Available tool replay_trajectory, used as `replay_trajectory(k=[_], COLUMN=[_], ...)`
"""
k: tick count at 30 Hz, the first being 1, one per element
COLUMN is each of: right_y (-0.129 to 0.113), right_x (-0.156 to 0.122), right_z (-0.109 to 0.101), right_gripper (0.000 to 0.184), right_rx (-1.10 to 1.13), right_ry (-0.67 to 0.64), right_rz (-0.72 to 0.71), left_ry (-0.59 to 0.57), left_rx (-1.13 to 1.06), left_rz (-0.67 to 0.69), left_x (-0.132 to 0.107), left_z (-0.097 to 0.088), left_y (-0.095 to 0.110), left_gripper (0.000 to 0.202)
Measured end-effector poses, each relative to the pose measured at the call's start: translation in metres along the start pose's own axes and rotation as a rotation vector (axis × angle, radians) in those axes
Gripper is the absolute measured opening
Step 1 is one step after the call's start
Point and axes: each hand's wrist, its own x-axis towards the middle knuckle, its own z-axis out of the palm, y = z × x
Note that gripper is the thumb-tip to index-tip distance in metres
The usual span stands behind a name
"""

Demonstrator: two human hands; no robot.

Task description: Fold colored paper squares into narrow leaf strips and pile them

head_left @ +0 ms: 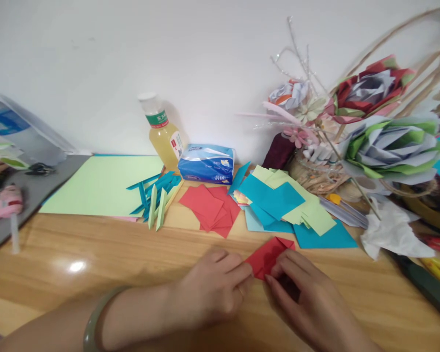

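Observation:
A small piece of red paper [267,254], partly folded, lies on the wooden table [95,264] near the front. My left hand [212,288] pinches its left edge with closed fingers; a pale green bangle sits on that wrist. Fingers curled over the paper, my right hand [308,298] presses down on its right and lower part. Beyond my hands lie a stack of red paper squares [210,208] and a spread of blue and light green squares [286,205].
A large green sheet [102,183] with blue and green folded strips [156,195] lies at back left. A drink bottle [163,132] and tissue pack [207,164] stand by the wall. Paper flowers in a basket [352,127] fill the right. A pink glue gun [3,205] lies far left.

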Motion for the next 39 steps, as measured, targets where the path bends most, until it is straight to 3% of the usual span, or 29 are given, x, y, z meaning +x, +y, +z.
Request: replay_trajectory(k=[5, 13, 23, 29, 32, 34, 39], right_y=[0.0, -0.004, -0.002, 0.005, 0.013, 0.015, -0.002], right_x=[0.001, 0.003, 0.002, -0.001, -0.003, -0.003, -0.005], right_z=[-0.001, -0.004, -0.001, -0.005, -0.011, -0.017, -0.023], right_gripper=[0.016, 0.017, 0.014, 0.013, 0.018, 0.02, 0.031], right_rx=[-0.006, -0.004, -0.104, 0.028, 0.026, -0.048, -0.131], right_ry=[-0.014, -0.031, -0.064, -0.129, -0.149, -0.125, -0.145], right_rz=[-0.002, -0.012, -0.014, -0.006, -0.093, -0.232, -0.482], left_ry=[0.02, -0.036, -0.085, -0.095, -0.074, -0.055, -0.023], left_rx=[0.016, -0.044, -0.071, -0.088, -0.085, -0.064, 0.094], left_rz=[0.021, -0.128, -0.137, -0.136, -0.115, -0.085, -0.036], left_x=[0.004, 0.003, 0.004, 0.0, 0.0, 0.001, 0.009], left_z=[-0.006, 0.002, 0.002, 0.006, 0.004, 0.001, -0.013], left_y=[0.001, 0.007, 0.007, 0.006, 0.003, 0.0, -0.011], left_gripper=[0.018, 0.016, 0.012, 0.014, 0.015, 0.016, 0.014])
